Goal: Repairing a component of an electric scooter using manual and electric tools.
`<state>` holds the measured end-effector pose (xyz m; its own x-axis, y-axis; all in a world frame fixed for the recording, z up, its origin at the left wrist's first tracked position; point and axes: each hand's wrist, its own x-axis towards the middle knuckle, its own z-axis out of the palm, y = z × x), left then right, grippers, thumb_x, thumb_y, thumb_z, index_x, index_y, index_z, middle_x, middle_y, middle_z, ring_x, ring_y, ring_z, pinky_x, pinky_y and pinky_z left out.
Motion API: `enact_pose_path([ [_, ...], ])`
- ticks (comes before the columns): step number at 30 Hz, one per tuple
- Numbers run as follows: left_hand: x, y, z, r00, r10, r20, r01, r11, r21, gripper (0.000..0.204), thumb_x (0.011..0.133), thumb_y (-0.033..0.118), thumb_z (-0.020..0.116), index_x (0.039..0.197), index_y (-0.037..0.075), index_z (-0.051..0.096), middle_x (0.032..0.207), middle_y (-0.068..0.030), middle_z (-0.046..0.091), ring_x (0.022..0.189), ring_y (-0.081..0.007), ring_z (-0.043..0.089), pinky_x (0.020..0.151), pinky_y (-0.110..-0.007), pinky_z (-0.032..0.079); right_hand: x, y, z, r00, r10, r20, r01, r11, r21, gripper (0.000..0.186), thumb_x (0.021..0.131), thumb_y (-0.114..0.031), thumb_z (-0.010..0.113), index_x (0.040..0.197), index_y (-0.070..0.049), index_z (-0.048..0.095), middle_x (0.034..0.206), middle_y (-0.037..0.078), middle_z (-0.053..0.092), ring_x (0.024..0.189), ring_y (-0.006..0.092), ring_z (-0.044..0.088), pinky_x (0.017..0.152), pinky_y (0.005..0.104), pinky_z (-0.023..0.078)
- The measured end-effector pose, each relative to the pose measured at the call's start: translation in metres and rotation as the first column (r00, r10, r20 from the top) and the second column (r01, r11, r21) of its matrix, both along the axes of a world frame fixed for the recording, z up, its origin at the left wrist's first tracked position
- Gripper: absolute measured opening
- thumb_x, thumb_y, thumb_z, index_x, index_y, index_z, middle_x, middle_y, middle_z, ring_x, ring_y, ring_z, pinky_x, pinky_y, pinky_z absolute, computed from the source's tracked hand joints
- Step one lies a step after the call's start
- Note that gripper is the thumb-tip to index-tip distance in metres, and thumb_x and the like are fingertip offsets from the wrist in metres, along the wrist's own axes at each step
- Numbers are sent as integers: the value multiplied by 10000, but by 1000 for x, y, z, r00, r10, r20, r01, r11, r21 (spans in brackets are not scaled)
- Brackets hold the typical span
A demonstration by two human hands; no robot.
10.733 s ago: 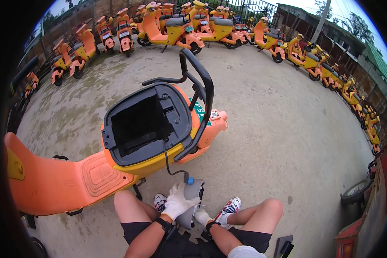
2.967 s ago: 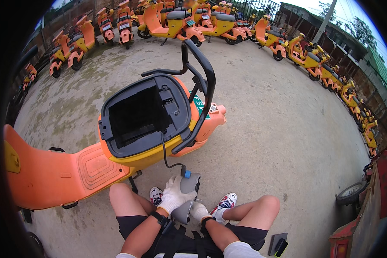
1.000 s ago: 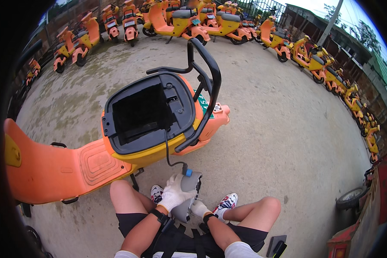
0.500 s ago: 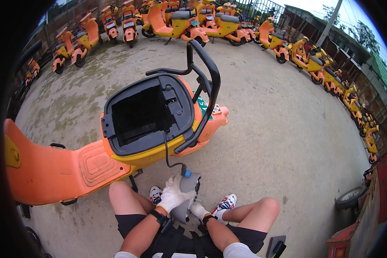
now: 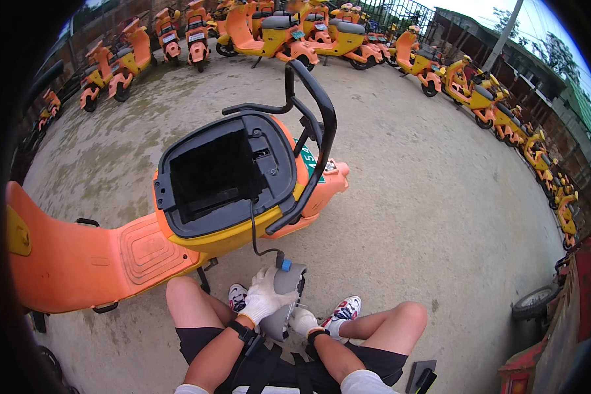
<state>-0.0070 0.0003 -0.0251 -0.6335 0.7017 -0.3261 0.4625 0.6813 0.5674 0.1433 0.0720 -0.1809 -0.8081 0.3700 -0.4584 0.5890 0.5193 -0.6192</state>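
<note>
My left hand (image 5: 264,294) in a white knit glove grips a curved grey part (image 5: 287,282) between my legs. My gloved right hand (image 5: 303,322) is closed at that part's lower right edge, by a thin pale piece too small to name. A blue connector (image 5: 285,264) on a black cable rests at the part's top; the cable runs up to the orange and yellow scooter (image 5: 144,249), whose seat compartment (image 5: 279,184) stands open, with a dark interior, beneath a black tubular rack (image 5: 323,111).
Rows of orange and yellow scooters (image 5: 269,46) curve along the fenced far side. A red rusty vehicle body (image 5: 571,308) with a wheel (image 5: 532,302) is at the right. A dark flat object (image 5: 420,374) lies on the concrete beside my right leg.
The scooter and yard sit slightly higher in the view than earlier. Both hands stay on the grey part, with only small shifts of my right fingers at its edge.
</note>
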Motion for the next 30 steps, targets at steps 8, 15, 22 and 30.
enact_pose_path([
  [8,5,6,0,1000,1,-12,0,999,33,1034,638,546,750,1464,58,367,1466,-255,371,1356,-409,380,1100,-443,375,3,3,-60,979,-203,0,197,952,-233,408,950,-313,460,1158,-2,623,1107,268,653,1062,432,615,910,468,478],
  [15,6,7,5,1000,-11,-5,11,999,42,1038,631,551,755,1461,57,375,1465,-251,375,1356,-406,383,1099,-442,377,5,12,-71,983,-184,-13,164,905,-392,406,955,-297,461,1148,16,634,1090,276,655,1037,420,629,905,456,486],
  [22,1,1,-2,1000,2,4,-2,1000,13,1026,636,542,751,1458,55,378,1484,-251,355,1367,-406,370,1109,-434,366,0,-1,-25,998,-56,-40,56,998,19,334,912,-275,510,1035,-10,673,1030,258,674,1004,419,636,869,475,499],
  [30,-2,-6,-9,1000,13,-1,-13,999,35,1044,640,548,754,1475,63,358,1494,-258,338,1373,-412,358,1114,-443,358,1,-7,-36,977,-214,20,214,956,-200,394,959,-342,465,1116,-30,648,1109,268,650,1053,438,614,920,479,475],
])
